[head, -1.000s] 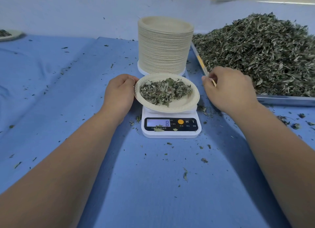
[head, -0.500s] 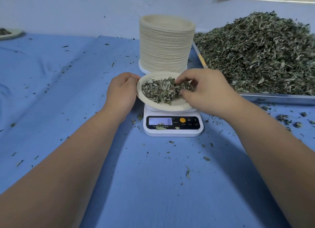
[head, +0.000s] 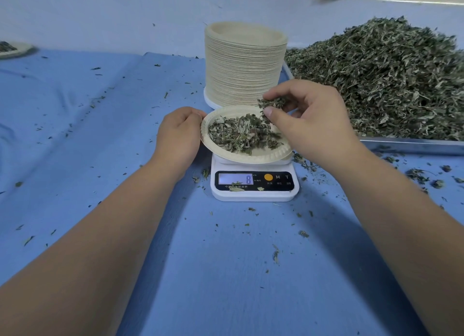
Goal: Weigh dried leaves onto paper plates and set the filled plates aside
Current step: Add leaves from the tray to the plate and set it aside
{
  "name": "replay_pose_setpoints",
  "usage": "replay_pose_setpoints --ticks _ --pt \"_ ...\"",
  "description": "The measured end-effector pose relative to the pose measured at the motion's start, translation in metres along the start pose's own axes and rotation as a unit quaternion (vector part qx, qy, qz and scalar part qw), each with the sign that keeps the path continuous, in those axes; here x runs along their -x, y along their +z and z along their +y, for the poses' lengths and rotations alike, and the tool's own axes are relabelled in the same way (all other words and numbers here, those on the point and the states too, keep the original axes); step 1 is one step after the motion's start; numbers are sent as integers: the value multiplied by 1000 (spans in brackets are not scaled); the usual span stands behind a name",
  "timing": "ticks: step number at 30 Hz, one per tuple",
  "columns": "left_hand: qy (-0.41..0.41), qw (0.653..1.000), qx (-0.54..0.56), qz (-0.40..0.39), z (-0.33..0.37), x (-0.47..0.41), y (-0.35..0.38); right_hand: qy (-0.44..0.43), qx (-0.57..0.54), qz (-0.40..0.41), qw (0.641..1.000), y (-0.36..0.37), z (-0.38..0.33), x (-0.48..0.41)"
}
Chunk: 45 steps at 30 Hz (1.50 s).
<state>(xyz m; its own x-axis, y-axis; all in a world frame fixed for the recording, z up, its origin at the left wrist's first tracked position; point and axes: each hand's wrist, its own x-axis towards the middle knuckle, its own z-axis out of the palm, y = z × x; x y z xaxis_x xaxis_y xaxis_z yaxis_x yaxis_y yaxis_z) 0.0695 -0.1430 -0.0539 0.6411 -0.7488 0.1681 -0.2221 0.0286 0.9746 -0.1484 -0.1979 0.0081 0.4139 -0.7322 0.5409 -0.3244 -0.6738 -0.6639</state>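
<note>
Paper plate [head: 251, 156] sits on the scale [head: 253, 196] mid-worktop [head: 226, 273], dried leaves [head: 238, 135] in it, display reads 8. Left hand [head: 179, 135]: fingers curled round the plate's left rim. Right hand [head: 311, 119] just above the plate's far-right side, fingers pinching a leaf clump [head: 272, 102]. Plate stack [head: 244, 67] just behind; leaf pile [head: 391, 79] on metal tray [head: 411, 146] at right.

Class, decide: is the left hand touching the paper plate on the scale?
Touching. The head view shows the left hand curled against the paper plate at its left rim, no gap.
</note>
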Motion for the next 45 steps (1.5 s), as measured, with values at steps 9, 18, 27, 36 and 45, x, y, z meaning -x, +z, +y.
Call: replay_pose_setpoints --ticks 9,18,27,36,45 --pt "-7 1000 6 12 0 -1 0 9 128 89 988 -20 32 -9" --pt "-7 1000 1 7 2 1 1 149 362 23 920 -36 65 -8" --pt "-4 1000 -4 5 0 -1 0 15 188 -113 975 3 -2 4" --pt "-4 1000 -8 4 0 -1 0 -11 141 -88 986 21 -9 12" --pt "-11 1000 2 12 0 -1 1 -20 81 -11 996 17 -8 9"
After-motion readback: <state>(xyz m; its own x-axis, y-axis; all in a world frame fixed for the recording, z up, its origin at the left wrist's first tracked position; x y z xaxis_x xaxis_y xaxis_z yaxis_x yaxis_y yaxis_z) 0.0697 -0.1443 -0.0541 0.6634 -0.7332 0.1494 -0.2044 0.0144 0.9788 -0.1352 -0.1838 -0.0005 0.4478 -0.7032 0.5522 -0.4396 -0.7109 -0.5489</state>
